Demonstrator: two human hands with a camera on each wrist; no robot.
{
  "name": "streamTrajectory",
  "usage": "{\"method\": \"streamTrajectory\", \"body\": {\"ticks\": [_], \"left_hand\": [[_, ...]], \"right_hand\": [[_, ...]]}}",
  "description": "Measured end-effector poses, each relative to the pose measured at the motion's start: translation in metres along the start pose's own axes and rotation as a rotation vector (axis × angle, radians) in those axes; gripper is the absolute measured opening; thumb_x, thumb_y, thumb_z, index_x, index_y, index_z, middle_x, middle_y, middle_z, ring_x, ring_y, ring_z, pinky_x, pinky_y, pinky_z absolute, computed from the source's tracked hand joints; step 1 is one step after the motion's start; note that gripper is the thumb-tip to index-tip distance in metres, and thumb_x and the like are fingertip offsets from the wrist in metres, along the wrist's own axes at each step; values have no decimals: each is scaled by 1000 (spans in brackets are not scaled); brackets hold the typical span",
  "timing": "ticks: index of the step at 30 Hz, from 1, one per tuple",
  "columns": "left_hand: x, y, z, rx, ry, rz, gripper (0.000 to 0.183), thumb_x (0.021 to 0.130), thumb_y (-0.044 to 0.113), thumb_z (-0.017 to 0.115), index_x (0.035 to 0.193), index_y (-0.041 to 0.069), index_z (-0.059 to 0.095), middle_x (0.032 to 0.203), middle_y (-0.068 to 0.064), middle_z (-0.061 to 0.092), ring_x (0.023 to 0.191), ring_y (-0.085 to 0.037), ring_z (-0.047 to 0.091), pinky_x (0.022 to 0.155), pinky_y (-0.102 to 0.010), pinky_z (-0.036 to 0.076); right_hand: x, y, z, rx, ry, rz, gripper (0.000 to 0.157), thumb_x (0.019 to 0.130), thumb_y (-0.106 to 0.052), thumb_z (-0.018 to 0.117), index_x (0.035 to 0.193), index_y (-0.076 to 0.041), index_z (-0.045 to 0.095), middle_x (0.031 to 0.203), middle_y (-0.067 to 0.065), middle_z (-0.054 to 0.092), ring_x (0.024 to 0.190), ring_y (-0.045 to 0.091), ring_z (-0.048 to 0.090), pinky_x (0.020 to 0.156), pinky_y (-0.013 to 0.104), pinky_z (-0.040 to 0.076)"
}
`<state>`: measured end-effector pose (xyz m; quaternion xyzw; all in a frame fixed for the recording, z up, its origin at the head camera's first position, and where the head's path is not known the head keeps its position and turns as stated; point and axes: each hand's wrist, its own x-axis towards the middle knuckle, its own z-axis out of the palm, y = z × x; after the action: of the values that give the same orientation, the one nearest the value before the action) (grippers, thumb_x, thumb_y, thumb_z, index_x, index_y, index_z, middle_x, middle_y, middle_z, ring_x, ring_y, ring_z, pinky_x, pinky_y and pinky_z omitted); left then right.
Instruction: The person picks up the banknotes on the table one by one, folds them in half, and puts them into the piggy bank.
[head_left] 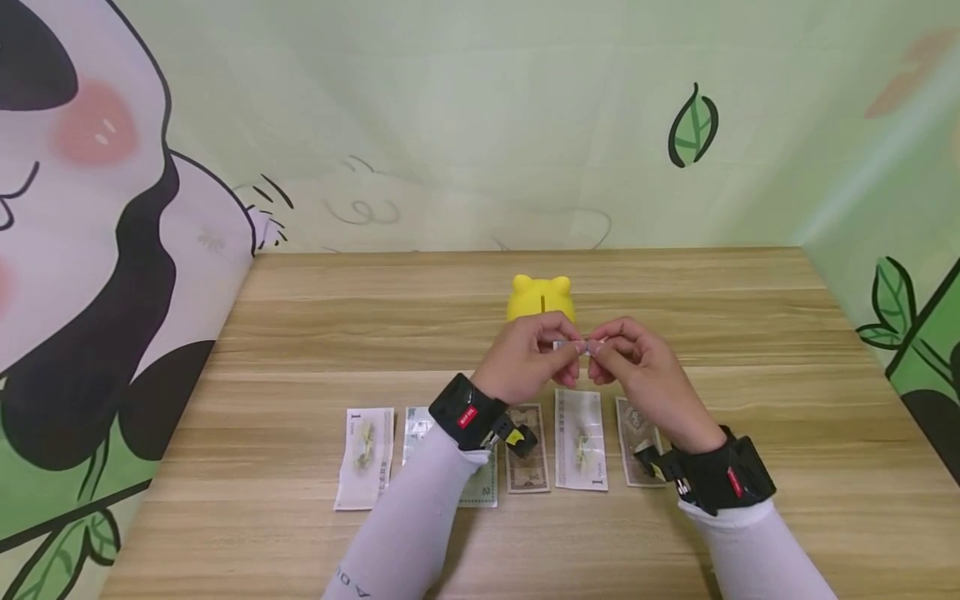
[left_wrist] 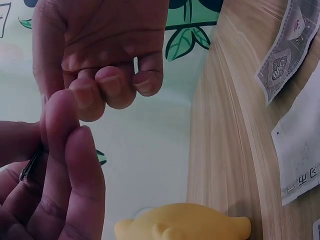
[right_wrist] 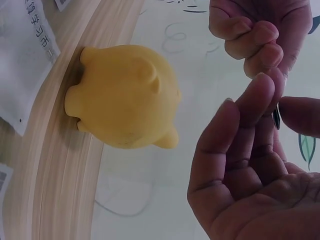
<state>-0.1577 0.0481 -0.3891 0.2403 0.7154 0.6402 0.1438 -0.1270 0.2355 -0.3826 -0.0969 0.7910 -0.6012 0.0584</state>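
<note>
In front of the yellow piggy bank [head_left: 542, 302], both hands meet over the table at a small, narrow folded paper note [head_left: 587, 347], pale and bluish. My left hand [head_left: 525, 358] pinches its left part between thumb and index finger. The right hand [head_left: 651, 375] pinches the other side, fingertips close to those of the left. Only a thin dark edge of the note [right_wrist: 276, 117] shows in the right wrist view; fingers hide most of it. The piggy bank, with a slot on top, is partly covered by the left hand in the head view.
Several banknotes lie in a row nearer the person: a white one [head_left: 365, 458] at left, a green one [head_left: 480, 487] partly under the left arm, a brown one [head_left: 529, 475], another white one [head_left: 581, 442] and a grey-brown one [head_left: 637, 433]. A printed cloth wall [head_left: 450, 125] stands behind the table.
</note>
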Motion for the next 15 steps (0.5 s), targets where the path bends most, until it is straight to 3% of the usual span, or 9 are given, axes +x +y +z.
{"method": "streamTrajectory", "body": {"ticks": [3, 10, 15], "left_hand": [[0, 0, -1, 0, -9, 5, 8, 96, 7, 59, 95, -1, 61, 71, -13, 64, 64, -23, 65, 62, -39, 61], [0, 0, -3, -34, -35, -20, 9, 95, 7, 60, 93, -1, 62, 73, -18, 67, 66, -25, 66, 62, -39, 61], [2, -1, -4, -14, -1, -68, 20, 94, 20, 65, 106, 4, 64, 80, -11, 72, 73, -21, 68, 70, -47, 60]], "right_hand": [[0, 0, 1, 11, 2, -3, 22, 100, -19, 55, 110, 0, 53, 83, 17, 64, 79, 31, 60, 71, 30, 56], [0, -1, 2, 21, 32, -10, 16, 99, -14, 56, 105, 0, 54, 79, 19, 64, 74, 28, 60, 68, 29, 56], [0, 1, 0, -2, 64, -5, 17, 99, -15, 56, 106, 1, 55, 78, 16, 63, 74, 28, 60, 67, 27, 56]]}}
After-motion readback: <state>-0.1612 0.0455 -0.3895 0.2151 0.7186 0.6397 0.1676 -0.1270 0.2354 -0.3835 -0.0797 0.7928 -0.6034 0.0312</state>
